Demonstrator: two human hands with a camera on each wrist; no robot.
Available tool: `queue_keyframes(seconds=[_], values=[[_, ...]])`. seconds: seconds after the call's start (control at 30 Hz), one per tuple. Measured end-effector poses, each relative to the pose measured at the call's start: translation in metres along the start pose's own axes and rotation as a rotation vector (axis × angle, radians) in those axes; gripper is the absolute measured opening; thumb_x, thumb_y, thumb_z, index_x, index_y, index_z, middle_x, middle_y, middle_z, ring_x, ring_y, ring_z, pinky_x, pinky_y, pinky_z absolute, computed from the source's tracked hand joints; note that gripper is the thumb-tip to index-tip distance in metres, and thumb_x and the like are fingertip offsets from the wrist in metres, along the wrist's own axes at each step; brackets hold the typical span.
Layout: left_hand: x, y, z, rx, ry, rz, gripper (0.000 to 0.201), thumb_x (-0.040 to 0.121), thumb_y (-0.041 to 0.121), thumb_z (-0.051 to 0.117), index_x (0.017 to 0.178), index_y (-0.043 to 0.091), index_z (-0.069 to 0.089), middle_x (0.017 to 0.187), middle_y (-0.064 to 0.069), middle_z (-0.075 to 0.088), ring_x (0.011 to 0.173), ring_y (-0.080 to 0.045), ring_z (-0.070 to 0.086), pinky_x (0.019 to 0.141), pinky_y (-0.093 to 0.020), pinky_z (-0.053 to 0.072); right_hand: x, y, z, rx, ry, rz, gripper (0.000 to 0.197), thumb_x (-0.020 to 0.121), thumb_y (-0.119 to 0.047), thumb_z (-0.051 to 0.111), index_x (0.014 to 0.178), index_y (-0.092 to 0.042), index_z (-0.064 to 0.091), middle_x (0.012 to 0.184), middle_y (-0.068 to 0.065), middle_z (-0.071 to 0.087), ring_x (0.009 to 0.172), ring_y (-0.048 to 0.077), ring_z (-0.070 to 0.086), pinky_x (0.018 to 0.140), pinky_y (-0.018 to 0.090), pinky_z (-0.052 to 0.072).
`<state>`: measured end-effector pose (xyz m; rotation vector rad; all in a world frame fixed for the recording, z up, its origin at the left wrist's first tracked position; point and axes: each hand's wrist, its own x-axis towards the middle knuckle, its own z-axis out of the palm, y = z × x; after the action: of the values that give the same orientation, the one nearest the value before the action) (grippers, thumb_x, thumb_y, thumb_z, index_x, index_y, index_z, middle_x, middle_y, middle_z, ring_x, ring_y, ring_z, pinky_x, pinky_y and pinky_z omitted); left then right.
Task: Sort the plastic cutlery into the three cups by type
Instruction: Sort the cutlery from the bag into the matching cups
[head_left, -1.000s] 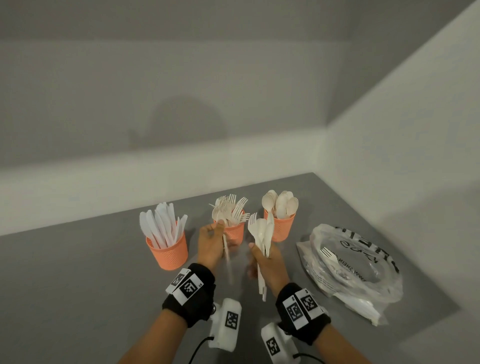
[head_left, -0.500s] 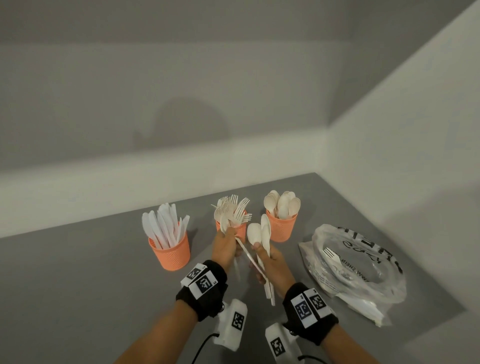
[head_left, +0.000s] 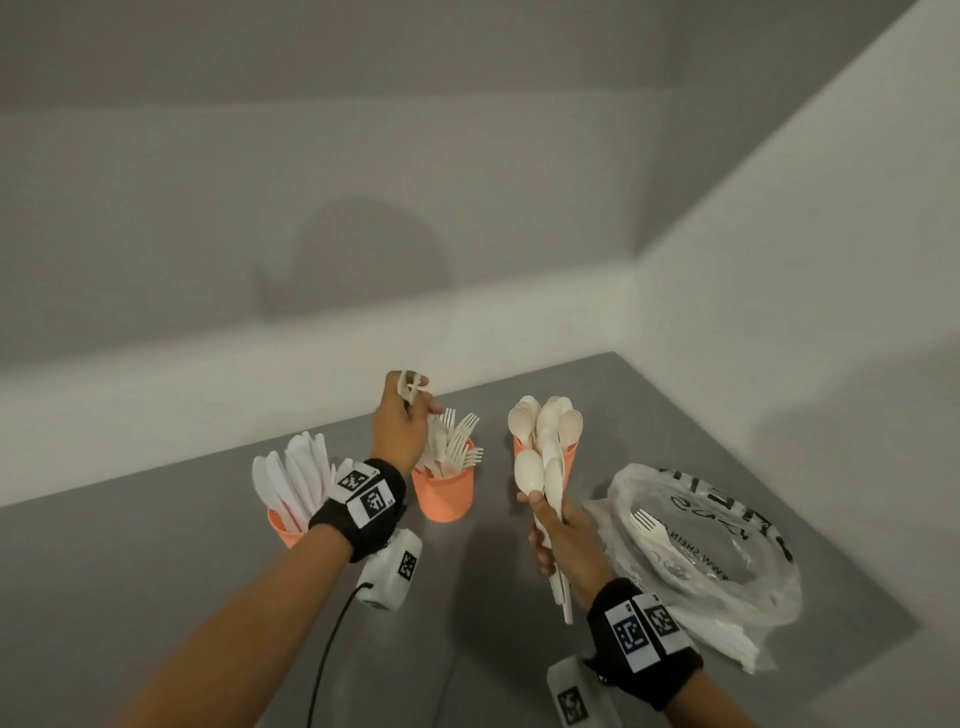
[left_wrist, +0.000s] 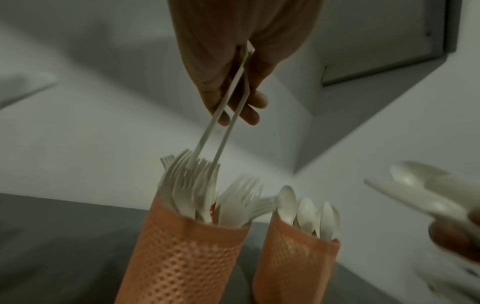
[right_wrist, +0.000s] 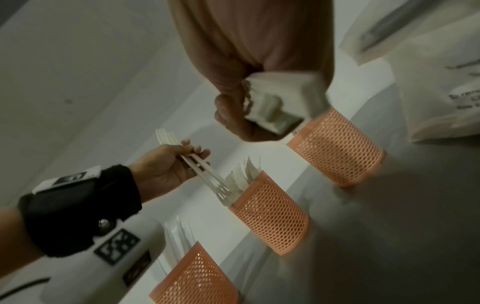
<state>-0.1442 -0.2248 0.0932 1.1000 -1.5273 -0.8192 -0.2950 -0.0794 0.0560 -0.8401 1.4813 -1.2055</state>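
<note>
Overhead, two forks (left_wrist: 228, 115) in left hand (head_left: 400, 423), three cups (head_left: 447, 491) below.

Three orange cups (head_left: 445, 493) are showing a perforated, mesh-like plastic wall with a matt finish, standing on a smooth, matt grey bench (head_left: 156, 561). White plastic forks (left_wrist: 223, 123), spoons (head_left: 543, 467) and knives (head_left: 296, 478) are looking smooth with a slight sheen. A thin, translucent, crinkled plastic bag (head_left: 727, 582) is catching glossy highlights. Black cloth wristbands (head_left: 358, 514) are appearing soft and matt.

Grey table (head_left: 156, 561), three orange cups (head_left: 447, 493), plastic bag (head_left: 727, 561)
</note>
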Motion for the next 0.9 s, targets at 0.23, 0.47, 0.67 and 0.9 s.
queue_keyframes(seconds=[0.23, 0.47, 0.67, 0.9], values=[[-0.012, -0.024, 0.02, 0.011, -0.054, -0.072, 0.026, 0.09, -0.002, 0.046, 0.111, 0.013, 0.04, 0.078, -0.005, 0.062, 0.067, -0.004, 0.064, 0.062, -0.006, 0.045, 0.002, -0.007, -0.005, 0.061, 0.002, 0.04, 0.019, 0.098, -0.032, 0.042, 0.084, -0.023, 0.052, 0.061, 0.002, 0.044, 0.046, 0.009, 0.036, 0.046, 0.021, 0.033], [-0.018, -0.041, 0.019, 0.429, -0.245, 0.126, 0.041, 0.092, 0.012, 0.035, 0.131, 0.005, 0.044, 0.121, -0.016, 0.056, 0.108, -0.03, 0.055, 0.096, -0.034, 0.041, 0.002, -0.011, -0.009, 0.125, -0.035, 0.061, 0.024, 0.098, -0.03, 0.042, 0.08, -0.018, 0.052, 0.058, 0.002, 0.044, 0.039, 0.008, 0.034, 0.04, 0.018, 0.03], [-0.016, -0.05, 0.014, 1.056, -0.357, 0.154, 0.056, 0.092, 0.027, 0.027, 0.143, 0.004, 0.029, 0.153, -0.012, 0.026, 0.146, -0.029, 0.006, 0.117, -0.046, -0.004, 0.002, -0.013, -0.01, 0.122, -0.06, 0.07, 0.021, 0.098, -0.03, 0.043, 0.083, -0.019, 0.053, 0.059, 0.002, 0.048, 0.041, 0.008, 0.038, 0.04, 0.018, 0.032], [-0.048, -0.017, 0.025, 0.554, -0.163, 0.16, 0.062, 0.093, 0.044, 0.021, 0.135, 0.004, 0.042, 0.137, -0.015, 0.046, 0.129, -0.032, 0.041, 0.108, -0.035, 0.031, 0.005, -0.008, -0.009, 0.171, -0.086, 0.051, 0.025, 0.097, -0.03, 0.043, 0.1, -0.012, 0.06, 0.059, 0.002, 0.054, 0.04, 0.008, 0.04, 0.041, 0.019, 0.032]])
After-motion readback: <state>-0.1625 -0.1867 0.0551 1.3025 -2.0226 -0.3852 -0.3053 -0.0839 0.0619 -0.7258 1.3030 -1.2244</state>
